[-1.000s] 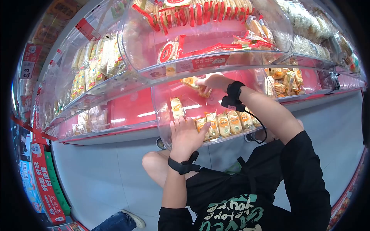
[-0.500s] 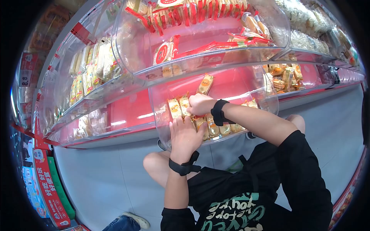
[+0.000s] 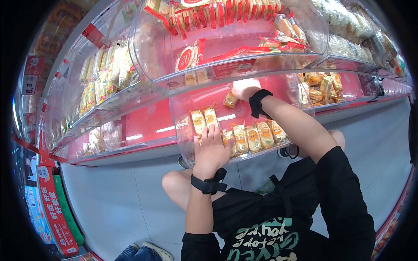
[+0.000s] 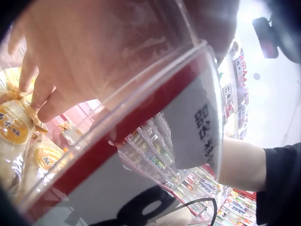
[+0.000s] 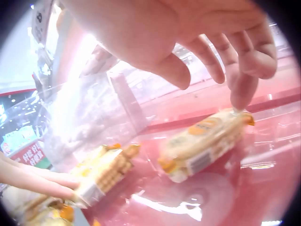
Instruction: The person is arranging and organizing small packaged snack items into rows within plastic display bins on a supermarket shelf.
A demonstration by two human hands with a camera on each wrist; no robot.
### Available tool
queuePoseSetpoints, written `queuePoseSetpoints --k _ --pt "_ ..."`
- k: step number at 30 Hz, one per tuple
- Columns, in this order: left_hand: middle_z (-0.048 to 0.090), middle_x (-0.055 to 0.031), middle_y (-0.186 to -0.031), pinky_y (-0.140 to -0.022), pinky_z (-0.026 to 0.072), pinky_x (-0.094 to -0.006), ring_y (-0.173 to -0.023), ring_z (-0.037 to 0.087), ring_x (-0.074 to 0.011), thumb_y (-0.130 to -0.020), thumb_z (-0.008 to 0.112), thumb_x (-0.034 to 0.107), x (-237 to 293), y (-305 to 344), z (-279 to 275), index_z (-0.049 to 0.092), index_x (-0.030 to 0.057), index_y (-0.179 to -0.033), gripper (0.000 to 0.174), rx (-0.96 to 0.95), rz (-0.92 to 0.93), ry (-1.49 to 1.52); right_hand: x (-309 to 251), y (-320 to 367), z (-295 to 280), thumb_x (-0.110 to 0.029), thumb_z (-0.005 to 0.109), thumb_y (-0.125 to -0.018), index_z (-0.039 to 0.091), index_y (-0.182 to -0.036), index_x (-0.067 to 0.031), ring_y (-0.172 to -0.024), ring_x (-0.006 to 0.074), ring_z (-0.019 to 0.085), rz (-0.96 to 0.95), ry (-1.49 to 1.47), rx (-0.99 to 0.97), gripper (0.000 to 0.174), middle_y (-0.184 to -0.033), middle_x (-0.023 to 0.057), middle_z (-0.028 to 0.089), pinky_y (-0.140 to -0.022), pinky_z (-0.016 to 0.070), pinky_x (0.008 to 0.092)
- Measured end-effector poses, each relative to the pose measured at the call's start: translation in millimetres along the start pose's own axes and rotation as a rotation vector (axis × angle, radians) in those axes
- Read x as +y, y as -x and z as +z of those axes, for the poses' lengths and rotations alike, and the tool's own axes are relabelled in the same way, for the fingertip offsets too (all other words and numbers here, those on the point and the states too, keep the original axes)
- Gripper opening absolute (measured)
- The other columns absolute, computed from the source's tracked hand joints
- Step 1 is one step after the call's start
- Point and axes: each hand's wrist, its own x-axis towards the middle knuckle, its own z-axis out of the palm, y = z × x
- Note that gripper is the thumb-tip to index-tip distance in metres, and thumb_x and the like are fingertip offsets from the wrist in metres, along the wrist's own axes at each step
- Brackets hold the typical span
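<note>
My left hand (image 3: 211, 150) lies with extended fingers at the front left of a clear plastic bin (image 3: 257, 153). Its fingertips touch the lower end of a wrapped biscuit packet (image 3: 210, 116), which stands beside another packet (image 3: 197, 122). Further back, my right hand (image 3: 246, 88) reaches over a single packet (image 3: 230, 100) lying on the pink bin floor. In the right wrist view, a fingertip meets one end of that packet (image 5: 202, 143) while the thumb stays apart from it. A row of several packets (image 3: 253, 138) lines the bin's front wall.
Above is a shelf bin of red-edged packets (image 3: 189, 56), its clear front lip (image 3: 244, 69) overhanging the lower bin. Yellow packets (image 3: 324, 89) fill a neighbouring bin on the right. White-wrapped packets (image 3: 104, 69) stand at left. Another person's shoe (image 3: 159, 252) shows on the floor.
My right hand came forward, placed a packet beside the one at front left, then went back to the remaining loose packet. My left hand stayed near the front left, fingers now at the placed packet.
</note>
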Motion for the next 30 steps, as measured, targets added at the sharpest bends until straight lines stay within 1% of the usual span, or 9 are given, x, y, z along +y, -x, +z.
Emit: queuePoseSetpoints --k 2,4,5,8,12,20,26,27,30 --pt "0.034 -0.0171 -0.144 -0.109 0.0199 -0.0512 -0.135 0.028 -0.0317 -0.089 0.044 0.048 1 0 0 0.034 0.0005 -0.138 0.069 -0.009 -0.002 -0.015 13 -4 18 -0.038 0.056 -0.085 0.053 -0.118 -0.0024 -0.108 0.0338 0.056 0.104 -0.135 0.03 0.049 -0.116 0.0196 0.059 -0.091 0.0454 0.041" --pt "0.033 -0.0151 -0.145 -0.11 0.0164 -0.0519 -0.136 0.026 -0.0304 -0.089 0.043 0.05 1 -1 1 0.035 0.0003 -0.137 0.069 -0.026 -0.007 -0.014 21 -7 29 -0.034 0.061 -0.082 0.047 -0.123 0.0 -0.108 0.036 0.056 -0.052 -0.294 -0.099 0.055 -0.114 0.0188 0.06 -0.093 0.0441 0.0401" --pt "0.033 -0.0142 -0.145 -0.11 0.0147 -0.0522 -0.137 0.025 -0.0297 -0.089 0.042 0.05 0 -2 2 0.036 0.0003 -0.137 0.07 -0.036 -0.013 -0.014 24 -7 37 -0.029 0.064 -0.081 0.048 -0.12 -0.0016 -0.106 0.0378 0.055 -0.115 -0.348 -0.079 0.05 -0.113 0.0232 0.058 -0.09 0.0449 0.0414" --pt "0.032 -0.0142 -0.146 -0.111 0.0147 -0.0522 -0.137 0.025 -0.0291 -0.089 0.042 0.05 2 1 -1 0.035 0.0004 -0.137 0.07 -0.034 -0.015 -0.001 9 -1 30 -0.029 0.069 -0.077 0.049 -0.118 0.0001 -0.104 0.0364 0.057 -0.287 -0.334 -0.228 0.054 -0.111 0.0229 0.059 -0.089 0.0456 0.0403" --pt "0.033 -0.0146 -0.145 -0.11 0.015 -0.0523 -0.136 0.026 -0.0293 -0.089 0.042 0.05 0 -2 4 0.036 0.0004 -0.137 0.07 -0.008 -0.001 -0.014 -5 4 27 -0.03 0.072 -0.075 0.05 -0.117 0.0005 -0.104 0.0346 0.058 -0.286 -0.272 -0.348 0.056 -0.108 0.0225 0.061 -0.087 0.0466 0.0391" --pt "0.034 -0.0165 -0.144 -0.11 0.016 -0.0507 -0.136 0.027 -0.0315 -0.091 0.042 0.048 4 5 -5 0.037 0.0013 -0.137 0.066 0.019 0.005 -0.013 -9 12 29 -0.033 0.073 -0.074 0.052 -0.117 -0.001 -0.102 0.0347 0.059 -0.255 -0.283 -0.321 0.058 -0.105 0.0213 0.063 -0.087 0.0465 0.0405" --pt "0.036 -0.0172 -0.143 -0.11 0.0151 -0.0497 -0.136 0.027 -0.0332 -0.092 0.041 0.046 33 22 -31 0.042 0.0027 -0.134 0.061 0.092 0.11 -0.079 -10 8 26 -0.033 0.072 -0.074 0.053 -0.118 -0.0039 -0.104 0.034 0.058 -0.28 -0.256 -0.323 0.056 -0.108 0.0195 0.062 -0.088 0.0466 0.0405" --pt "0.032 -0.0172 -0.145 -0.11 0.0154 -0.0494 -0.137 0.024 -0.0341 -0.093 0.039 0.046 35 14 -31 0.039 0.004 -0.137 0.061 0.022 0.109 -0.089 -8 6 30 -0.034 0.072 -0.073 0.054 -0.118 -0.0038 -0.105 0.0345 0.058 -0.283 -0.26 -0.3 0.056 -0.109 0.019 0.062 -0.088 0.0463 0.0407" --pt "0.029 -0.0134 -0.148 -0.11 0.0163 -0.0522 -0.137 0.024 -0.0316 -0.092 0.039 0.045 21 -10 -5 0.037 0.0023 -0.137 0.062 -0.01 0.142 0.04 -13 13 22 -0.034 0.071 -0.074 0.056 -0.117 -0.0072 -0.106 0.0326 0.057 -0.235 -0.172 -0.295 0.052 -0.108 0.0179 0.062 -0.09 0.0458 0.0416"
